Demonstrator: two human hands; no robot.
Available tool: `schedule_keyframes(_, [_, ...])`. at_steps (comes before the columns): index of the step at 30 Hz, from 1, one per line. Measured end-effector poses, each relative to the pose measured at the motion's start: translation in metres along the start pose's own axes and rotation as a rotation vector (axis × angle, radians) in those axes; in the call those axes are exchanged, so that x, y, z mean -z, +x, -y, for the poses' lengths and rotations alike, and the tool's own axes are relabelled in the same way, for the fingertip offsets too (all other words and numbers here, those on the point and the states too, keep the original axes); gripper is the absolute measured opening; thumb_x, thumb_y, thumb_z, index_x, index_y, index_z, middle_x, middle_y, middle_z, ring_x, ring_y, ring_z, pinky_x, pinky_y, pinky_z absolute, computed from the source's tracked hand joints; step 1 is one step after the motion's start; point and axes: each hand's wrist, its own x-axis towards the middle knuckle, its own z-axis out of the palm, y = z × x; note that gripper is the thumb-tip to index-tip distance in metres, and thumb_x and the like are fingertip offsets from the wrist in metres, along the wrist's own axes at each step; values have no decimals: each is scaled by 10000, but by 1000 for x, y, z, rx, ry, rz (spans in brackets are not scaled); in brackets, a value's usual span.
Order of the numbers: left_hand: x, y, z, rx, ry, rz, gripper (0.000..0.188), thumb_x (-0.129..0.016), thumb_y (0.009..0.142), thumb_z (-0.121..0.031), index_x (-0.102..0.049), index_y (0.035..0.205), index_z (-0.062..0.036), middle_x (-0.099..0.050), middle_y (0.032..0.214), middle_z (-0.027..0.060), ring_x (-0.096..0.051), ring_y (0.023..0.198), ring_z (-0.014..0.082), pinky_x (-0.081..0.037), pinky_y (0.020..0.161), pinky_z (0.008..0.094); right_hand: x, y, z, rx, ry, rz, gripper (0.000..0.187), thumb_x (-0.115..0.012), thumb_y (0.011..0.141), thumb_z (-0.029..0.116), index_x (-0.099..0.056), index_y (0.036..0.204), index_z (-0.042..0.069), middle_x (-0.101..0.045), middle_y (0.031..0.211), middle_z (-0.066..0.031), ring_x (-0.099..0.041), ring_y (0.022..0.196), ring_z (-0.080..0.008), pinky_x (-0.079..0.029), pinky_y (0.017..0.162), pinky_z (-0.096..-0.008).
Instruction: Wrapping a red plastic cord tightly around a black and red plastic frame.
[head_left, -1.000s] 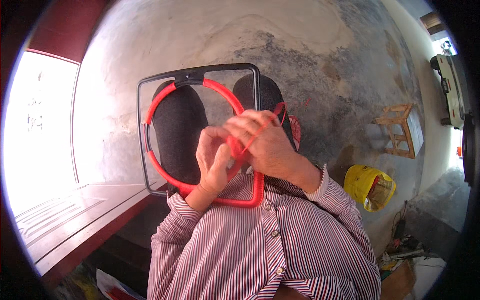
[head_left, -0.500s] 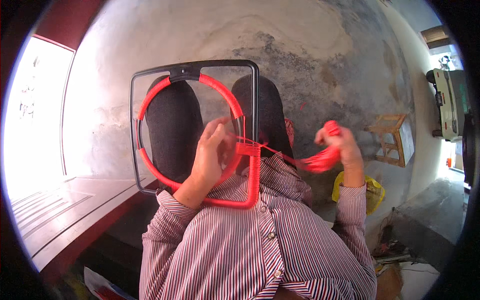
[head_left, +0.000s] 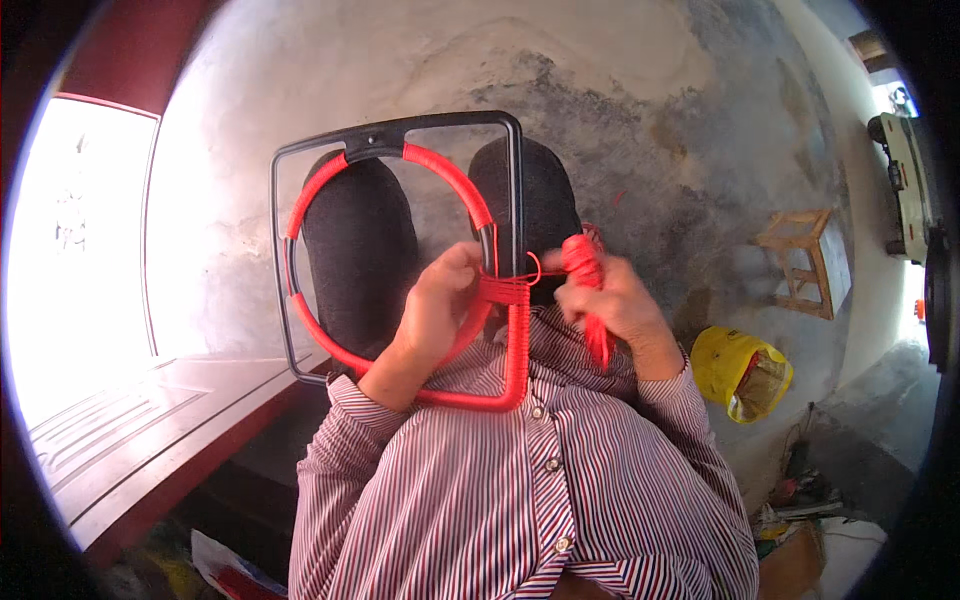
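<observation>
A black square frame [head_left: 440, 122] with a round ring inside it rests upright against my lap and knees. Red cord [head_left: 517, 350] is wound tightly around its lower right corner, the bottom bar and several stretches of the ring. My left hand [head_left: 432, 318] is closed on the ring's right side, beside the red band joining ring and side bar; its fingertips are partly hidden. Just right of the frame, my right hand [head_left: 622, 308] grips a bundle of red cord [head_left: 584, 262], its tail hanging below the fingers. A small cord loop [head_left: 536, 268] stands out by the side bar.
A wooden stool [head_left: 808, 265] and an open yellow bag [head_left: 738, 375] are on the concrete floor to the right. Along the left lies a white panelled surface [head_left: 170, 420] with a dark red edge. Odds and ends are heaped at lower right.
My right hand has come left with the cord bundle, from well out at the right to close beside the frame. A cord loop now shows at the side bar. My left hand stays at the ring.
</observation>
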Motion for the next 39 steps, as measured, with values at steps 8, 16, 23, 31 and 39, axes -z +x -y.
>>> schedule_keyframes(8, [-3, -3, 0, 110, 129, -142, 137, -396, 836, -95, -517, 859, -35, -636, 756, 135, -597, 547, 197, -501, 488, 283, 17, -12, -29, 81, -54, -156, 227, -640, 878, 184, -563, 708, 56, -553, 565, -13, -510, 508, -91, -402, 503, -247])
schedule_keyframes(16, [7, 2, 2, 107, 120, -202, 69, -422, 812, -50, -462, 756, -56, -597, 677, 129, -579, 496, 205, -525, 440, 322, 10, -19, -20, 61, -188, -249, 296, -657, 869, 208, -567, 634, 52, -565, 557, -3, -512, 501, -81, -405, 495, -252])
schedule_keyframes(23, [8, 7, 2, 138, 21, -202, 38, -476, 769, -77, -481, 794, -49, -525, 677, 94, -557, 496, 225, -467, 417, 349, 26, -8, -34, 66, -222, -229, 258, -677, 834, 242, -590, 724, 25, -592, 580, -41, -584, 539, -138, -444, 524, -286])
schedule_keyframes(31, [1, -6, 16, -201, 157, -285, 210, -499, 824, -123, -519, 1016, -39, -530, 869, 20, -527, 774, 111, -444, 710, 233, 5, 17, 35, 455, -772, -415, 212, -632, 796, 177, -577, 943, 35, -646, 959, -118, -659, 818, -274, -517, 663, -373])
schedule_keyframes(39, [20, 10, 23, -440, 358, -277, 383, -435, 749, 49, -489, 1127, 10, -565, 1051, 93, -555, 962, 168, -459, 836, 288, -39, 50, 43, 1056, -1133, -381, 298, -757, 665, 201, -626, 919, 117, -611, 999, -22, -599, 917, -242, -492, 765, -389])
